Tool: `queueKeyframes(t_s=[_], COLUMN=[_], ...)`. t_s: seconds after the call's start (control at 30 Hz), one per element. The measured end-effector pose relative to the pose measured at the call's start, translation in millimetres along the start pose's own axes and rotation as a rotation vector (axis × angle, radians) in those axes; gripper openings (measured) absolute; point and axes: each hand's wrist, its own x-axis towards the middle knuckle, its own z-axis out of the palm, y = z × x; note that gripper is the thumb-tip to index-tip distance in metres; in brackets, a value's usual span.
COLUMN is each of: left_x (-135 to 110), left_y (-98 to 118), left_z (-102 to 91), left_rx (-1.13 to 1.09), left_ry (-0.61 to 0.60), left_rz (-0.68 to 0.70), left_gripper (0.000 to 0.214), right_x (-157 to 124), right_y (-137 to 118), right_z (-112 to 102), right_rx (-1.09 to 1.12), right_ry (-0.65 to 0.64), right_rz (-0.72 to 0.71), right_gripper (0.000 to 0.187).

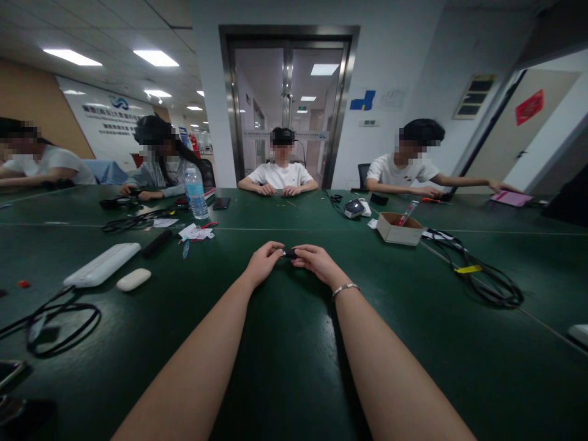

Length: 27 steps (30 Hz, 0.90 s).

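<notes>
In head view, L hand (265, 264) pinches a small blk gadget (289, 253) near its silvery end; R hand (316, 263) pinches the other end. It's held btwn them over mid bench (285, 367), can't tell if it touches the top. R wrist has a silver bracelet (345, 290). Off L: rounded white case (133, 280) just beside a long white device (105, 265). Off R: open cardboard box (399, 234) & coiled blk cable (500, 301). Opp. side, person in white tee (282, 176) sits, arms on bench.

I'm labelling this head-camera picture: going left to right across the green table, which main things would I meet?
Long white box, water bottle, left hand, small dark object, right hand, open cardboard box, coiled black cable.
</notes>
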Motion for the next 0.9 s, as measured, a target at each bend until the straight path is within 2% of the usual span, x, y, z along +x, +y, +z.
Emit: queueKeyframes(t_s=[0.13,0.3,0.5,0.77,0.9], left_x=[2.3,1.6,-0.3,-1.1,-2.5], left_y=[-3.9,-2.8,3.3,2.1,7.1], left_z=[1.0,0.2,1.0,0.1,-2.1], left_rx=[-0.015,0.032,-0.002,-0.023,-0.029], left_ry=[-0.012,-0.007,0.012,0.011,0.04], left_rz=[-0.057,0.0,-0.082,0.027,0.069], left_gripper=[0.04,0.031,0.036,0.031,0.034], right_x=[-1.1,-1.1,1.4,1.5,1.9], right_y=[-1.2,-0.8,2.0,1.6,1.8], right_z=[1.0,0.8,-0.7,-0.9,-0.8], right_rx=[-0.004,-0.011,-0.012,-0.016,-0.055], right_ry=[-0.013,-0.009,0.005,0.0,-0.03], right_rz=[-0.005,-0.005,-0.009,-0.011,-0.034], right_gripper=[0.01,0.009,0.008,0.002,0.011])
